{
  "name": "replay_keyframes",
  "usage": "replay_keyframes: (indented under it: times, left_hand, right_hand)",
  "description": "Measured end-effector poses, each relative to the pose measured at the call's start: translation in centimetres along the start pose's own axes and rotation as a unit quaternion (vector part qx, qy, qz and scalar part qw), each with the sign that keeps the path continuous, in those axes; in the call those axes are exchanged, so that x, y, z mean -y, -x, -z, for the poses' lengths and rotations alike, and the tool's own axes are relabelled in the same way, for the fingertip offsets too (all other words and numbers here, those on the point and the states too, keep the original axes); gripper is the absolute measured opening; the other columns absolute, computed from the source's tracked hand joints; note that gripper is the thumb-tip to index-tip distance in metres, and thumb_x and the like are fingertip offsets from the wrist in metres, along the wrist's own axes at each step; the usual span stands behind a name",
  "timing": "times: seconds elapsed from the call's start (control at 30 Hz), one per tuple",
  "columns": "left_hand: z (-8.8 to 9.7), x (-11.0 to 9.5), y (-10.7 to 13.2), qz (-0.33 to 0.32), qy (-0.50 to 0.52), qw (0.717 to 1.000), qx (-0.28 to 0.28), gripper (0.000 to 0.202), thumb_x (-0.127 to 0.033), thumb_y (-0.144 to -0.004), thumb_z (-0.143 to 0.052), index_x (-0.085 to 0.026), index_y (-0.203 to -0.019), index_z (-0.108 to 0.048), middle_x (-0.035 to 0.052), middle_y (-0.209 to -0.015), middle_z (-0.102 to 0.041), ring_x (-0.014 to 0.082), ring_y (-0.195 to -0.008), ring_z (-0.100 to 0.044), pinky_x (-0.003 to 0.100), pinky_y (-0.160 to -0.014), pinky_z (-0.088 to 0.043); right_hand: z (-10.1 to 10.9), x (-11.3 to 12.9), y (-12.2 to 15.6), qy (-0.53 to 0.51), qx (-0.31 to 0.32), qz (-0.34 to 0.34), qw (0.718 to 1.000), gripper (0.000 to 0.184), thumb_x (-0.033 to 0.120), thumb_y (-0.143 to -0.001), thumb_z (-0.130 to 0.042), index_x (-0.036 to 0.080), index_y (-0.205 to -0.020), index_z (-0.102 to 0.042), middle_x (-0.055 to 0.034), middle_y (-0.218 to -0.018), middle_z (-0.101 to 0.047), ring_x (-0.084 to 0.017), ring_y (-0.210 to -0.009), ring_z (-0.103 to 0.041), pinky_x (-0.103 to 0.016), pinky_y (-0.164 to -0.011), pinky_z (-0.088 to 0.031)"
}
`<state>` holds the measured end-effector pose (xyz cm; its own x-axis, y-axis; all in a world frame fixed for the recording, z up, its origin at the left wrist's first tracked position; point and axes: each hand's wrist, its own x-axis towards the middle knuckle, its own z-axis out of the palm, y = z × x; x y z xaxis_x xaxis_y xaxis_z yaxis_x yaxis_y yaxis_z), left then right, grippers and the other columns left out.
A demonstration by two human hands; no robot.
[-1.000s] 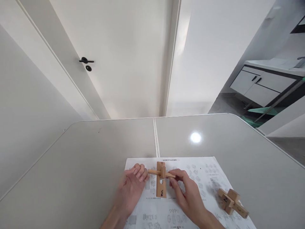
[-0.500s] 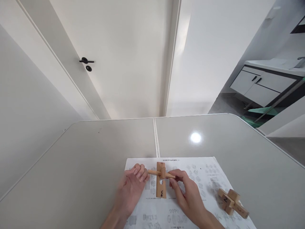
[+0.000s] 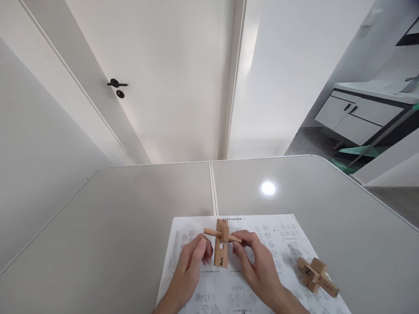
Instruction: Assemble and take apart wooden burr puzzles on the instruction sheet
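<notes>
A partly joined wooden interlocking puzzle (image 3: 221, 257) is held above a printed sheet. It has a flat, numbered plank with a slot, an upright piece in its middle and a thin stick crossing it. My right hand (image 3: 258, 261) pinches the stick's right end between thumb and fingers. Just left of the plank is my left hand (image 3: 193, 261), fingers curled in and thumb over them. I see nothing in it, and its fingertips are partly hidden. The stick's left end points out above it.
Under the hands lies the white printed sheet (image 3: 183, 226) with small diagrams. A second wooden puzzle (image 3: 317, 277), joined in a cross shape, rests on its right side. The grey table (image 3: 131, 209) has a seam down its middle. Beyond stands a white door (image 3: 170, 87).
My left hand has turned from palm up to back up and moved off the stick's left end, to beside the plank. The right hand keeps its pinch; the puzzle tilts slightly.
</notes>
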<state>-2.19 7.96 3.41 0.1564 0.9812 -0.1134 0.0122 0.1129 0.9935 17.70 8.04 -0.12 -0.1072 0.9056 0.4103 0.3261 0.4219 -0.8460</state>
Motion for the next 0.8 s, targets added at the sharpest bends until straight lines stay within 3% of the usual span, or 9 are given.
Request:
replay_keyframes:
  times: [0.1,0.23,0.4,0.53,0.63,0.7,0.8]
  left_hand:
    - [0.2,0.0,-0.4,0.029,0.11,0.993,0.01,0.056,-0.066,-0.1,-0.045,-0.021,-0.07,-0.057,0.0022,-0.07,-0.053,0.0203,-0.069,-0.048,0.033,-0.071,-0.04]
    - [0.9,-0.2,-1.2,0.061,0.317,0.946,0.009,0.044,-0.054,-0.098,-0.058,-0.021,-0.069,-0.052,-0.0029,-0.061,-0.045,0.0155,-0.059,-0.041,0.03,-0.066,-0.04]
    - [1.3,-0.8,-1.5,0.071,0.409,0.91,-0.018,0.036,-0.037,-0.097,-0.065,-0.019,-0.069,-0.052,-0.0047,-0.061,-0.042,0.0121,-0.057,-0.037,0.028,-0.065,-0.041]
    - [1.0,-0.6,-1.4,0.078,0.367,0.926,-0.023,0.036,-0.045,-0.096,-0.065,-0.02,-0.073,-0.053,-0.0048,-0.062,-0.043,0.0127,-0.058,-0.04,0.028,-0.066,-0.042]
    - [0.6,-0.1,-1.0,0.075,0.272,0.959,-0.015,0.039,-0.06,-0.095,-0.062,-0.021,-0.093,-0.062,-0.005,-0.063,-0.044,0.0143,-0.059,-0.041,0.028,-0.063,-0.04]
    - [0.3,0.0,-0.6,0.066,0.181,0.981,-0.007,0.042,-0.063,-0.092,-0.065,-0.022,-0.105,-0.065,-0.003,-0.068,-0.05,0.0157,-0.063,-0.044,0.028,-0.063,-0.039]
    - [0.0,0.0,-0.1,0.051,0.063,0.997,-0.013,0.036,-0.058,-0.092,-0.068,-0.022,-0.097,-0.067,0.0012,-0.08,-0.058,0.0179,-0.073,-0.05,0.027,-0.069,-0.041]
  right_hand:
    - [0.0,0.2,-0.1,0.003,0.001,0.004,1.0,0.015,0.023,-0.108,-0.045,0.027,-0.118,-0.055,-0.0038,-0.095,-0.071,-0.018,-0.072,-0.067,-0.028,-0.064,-0.057]
    - [0.0,0.5,-0.3,0.007,-0.011,0.006,1.0,0.014,0.024,-0.108,-0.046,0.026,-0.117,-0.056,-0.0043,-0.094,-0.072,-0.017,-0.07,-0.067,-0.028,-0.065,-0.057]
    - [0.0,0.5,-0.3,0.013,-0.012,0.0,1.0,0.013,0.026,-0.108,-0.045,0.025,-0.115,-0.056,-0.0046,-0.092,-0.072,-0.018,-0.07,-0.068,-0.029,-0.065,-0.058]
    - [0.0,0.5,-0.2,0.011,0.008,0.01,1.0,0.013,0.027,-0.108,-0.044,0.025,-0.115,-0.055,-0.0049,-0.092,-0.071,-0.018,-0.07,-0.068,-0.029,-0.064,-0.058]
    - [-0.1,0.4,-0.1,-0.005,0.036,0.019,0.999,0.014,0.025,-0.108,-0.042,0.025,-0.115,-0.054,-0.0057,-0.094,-0.07,-0.019,-0.073,-0.067,-0.03,-0.065,-0.057]
    - [-0.1,0.5,-0.1,-0.023,0.057,0.021,0.998,0.013,0.024,-0.108,-0.042,0.026,-0.113,-0.054,-0.006,-0.097,-0.07,-0.02,-0.078,-0.067,-0.031,-0.067,-0.056]
    - [-0.1,0.9,-0.1,-0.054,0.083,0.005,0.995,0.012,0.026,-0.108,-0.044,0.027,-0.11,-0.055,-0.0051,-0.097,-0.069,-0.02,-0.081,-0.067,-0.031,-0.07,-0.056]
